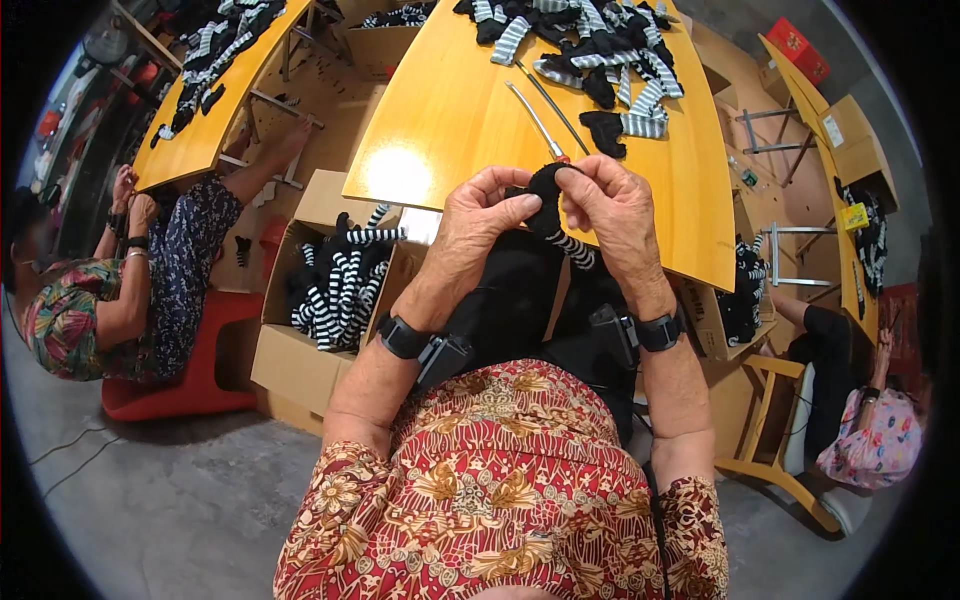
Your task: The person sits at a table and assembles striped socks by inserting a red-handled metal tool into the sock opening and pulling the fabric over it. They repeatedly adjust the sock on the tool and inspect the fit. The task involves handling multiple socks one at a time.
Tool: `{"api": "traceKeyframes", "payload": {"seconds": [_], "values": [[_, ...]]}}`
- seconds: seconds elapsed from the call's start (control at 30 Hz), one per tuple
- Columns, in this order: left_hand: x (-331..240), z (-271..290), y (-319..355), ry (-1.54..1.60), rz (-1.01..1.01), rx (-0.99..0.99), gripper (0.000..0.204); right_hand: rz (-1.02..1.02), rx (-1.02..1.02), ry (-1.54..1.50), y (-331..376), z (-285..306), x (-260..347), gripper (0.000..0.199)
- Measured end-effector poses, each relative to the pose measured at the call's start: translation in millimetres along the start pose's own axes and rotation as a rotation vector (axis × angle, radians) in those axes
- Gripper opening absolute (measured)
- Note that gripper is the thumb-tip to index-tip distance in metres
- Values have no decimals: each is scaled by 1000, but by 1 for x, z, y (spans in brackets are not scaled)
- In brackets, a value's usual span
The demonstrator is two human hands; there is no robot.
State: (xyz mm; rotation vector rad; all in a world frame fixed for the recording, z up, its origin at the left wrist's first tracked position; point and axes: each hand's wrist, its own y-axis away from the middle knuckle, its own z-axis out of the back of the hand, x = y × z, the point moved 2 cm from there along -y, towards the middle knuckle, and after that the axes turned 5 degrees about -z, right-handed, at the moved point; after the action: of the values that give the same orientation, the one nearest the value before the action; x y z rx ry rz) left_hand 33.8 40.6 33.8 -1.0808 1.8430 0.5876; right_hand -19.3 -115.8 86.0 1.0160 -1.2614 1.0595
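Observation:
Both my hands are raised at the table's near edge, pinching a black knitted sock [546, 190] between them. A narrow black-and-white striped part [576, 250] hangs from it below my fingers. My left hand [480, 208] grips its left side with thumb and forefinger. The thumb and fingers of my right hand [607, 200] close on its upper right. Just beyond the sock, a thin silver rod [534, 116] with a red end points away across the table. Beside it lies a thin dark rod [556, 112].
A pile of striped and black socks [600, 50] covers the far part of the yellow table [420, 120]. An open carton [300, 362] of striped socks stands at my left; another carton [706, 320] is at right. Two people sit at side tables, one on a red chair [190, 385].

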Motion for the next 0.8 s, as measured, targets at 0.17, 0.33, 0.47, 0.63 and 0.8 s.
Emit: {"api": "traceKeyframes", "payload": {"seconds": [0.17, 0.33, 0.47, 0.63, 0.8], "values": [[-22, -10, -3, -164, -110, 134, 44, 218, 89, 278, -5, 9, 7, 15], [-15, -14, -6, -90, -69, 84, 33, 22, 46, 17, -1, 12, 4, 14], [1, -9, -5, -1, -47, 56, 18, 24, 52, -69, 6, 11, -6, 18], [3, -12, -6, -2, -108, -27, 17, 49, 22, -47, 10, 9, -7, 21], [2, -10, -8, -78, -157, 34, 14, -91, 111, -19, 15, 9, -4, 18]]}}
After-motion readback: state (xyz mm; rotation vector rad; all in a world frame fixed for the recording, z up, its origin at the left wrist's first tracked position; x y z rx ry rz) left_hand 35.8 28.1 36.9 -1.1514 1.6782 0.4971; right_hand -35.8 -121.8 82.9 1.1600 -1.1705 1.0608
